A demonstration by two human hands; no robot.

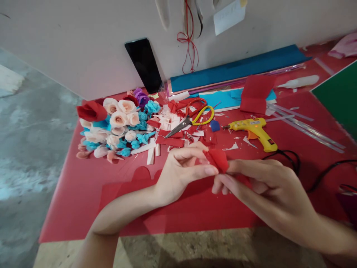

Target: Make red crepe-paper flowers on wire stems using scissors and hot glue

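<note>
A small curved piece of red crepe paper (219, 159), shaped like a petal, is held up over the near part of the red table. My left hand (181, 171) pinches its left side between thumb and fingers. From the right, my right hand (262, 186) grips its lower right edge with thumb and forefinger. Beneath both hands lies a larger red paper sheet (175, 212), partly covered by them. Scissors (192, 121) with one red and one yellow handle rest on paper scraps (167, 119) beyond my left hand. A yellow glue gun (255, 130) lies beyond my right hand.
Many paper flowers (118, 119) are heaped at the table's left. A black phone (143, 63) leans on the wall. Blue paper (237, 69), a white bottle (302, 82) and clear glue sticks (309, 128) lie at the back and right. A black cord (326, 176) runs off rightward.
</note>
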